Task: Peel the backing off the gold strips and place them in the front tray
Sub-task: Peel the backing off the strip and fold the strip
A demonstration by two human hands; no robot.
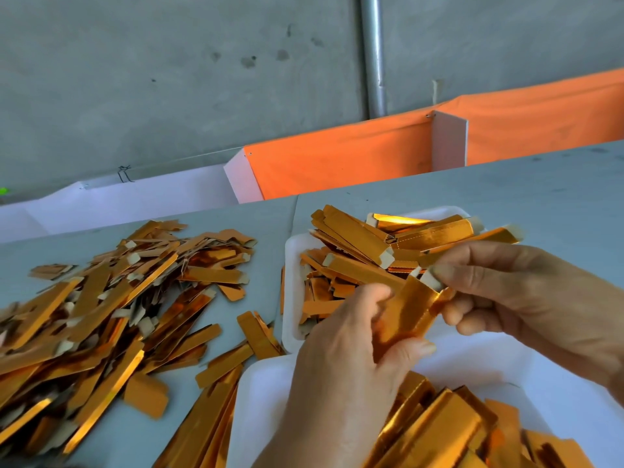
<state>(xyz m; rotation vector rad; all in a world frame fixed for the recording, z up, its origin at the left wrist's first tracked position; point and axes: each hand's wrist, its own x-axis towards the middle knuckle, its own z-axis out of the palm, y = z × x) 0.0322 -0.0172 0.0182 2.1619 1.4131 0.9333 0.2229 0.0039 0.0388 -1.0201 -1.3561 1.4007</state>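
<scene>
My left hand (351,339) grips the lower end of a gold strip (410,307), thumb curled under it. My right hand (513,292) pinches the strip's upper end at its pale tab. Both hands hover between two white trays. The front tray (260,410) at the bottom holds several gold strips (439,430). The far tray (291,292) behind my hands is heaped with gold strips (358,244) that have pale tabs.
A wide loose pile of gold pieces (101,305) covers the grey table (557,194) on the left. More strips (202,423) lie beside the front tray. An orange cloth bin (337,163) and white panels (135,201) line the table's far edge.
</scene>
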